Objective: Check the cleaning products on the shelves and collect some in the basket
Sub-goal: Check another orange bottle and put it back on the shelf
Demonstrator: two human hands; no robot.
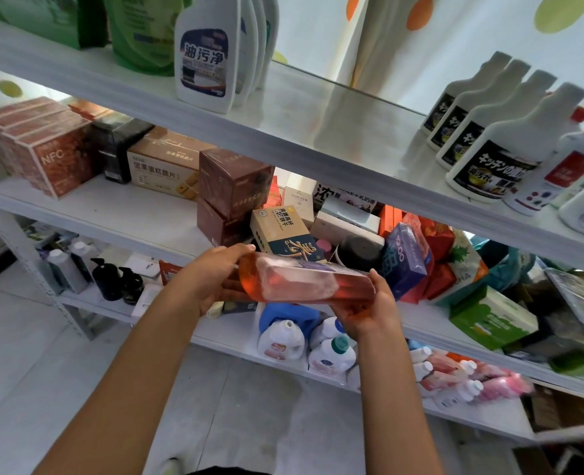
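I hold a clear bottle of orange-red liquid (304, 281) with a pale label, lying sideways in front of the shelves. My left hand (211, 279) grips its left end, thumb on top. My right hand (372, 310) cups its right end from below, fingers curled around it. White spray bottles with a blue label (204, 60) stand on the top shelf (318, 132); white bottles with black labels (489, 159) line its right side. White detergent jugs (283, 337) stand on a lower shelf. No basket is in view.
The middle shelf holds brown boxes (232, 186), a tan biscuit box (162, 166), red boxes (47, 156) and a purple pack (405, 258). Black pump bottles (107, 279) stand lower left. Pink bottles (455, 375) lie lower right. Pale tiled floor (43, 354) lies at the left.
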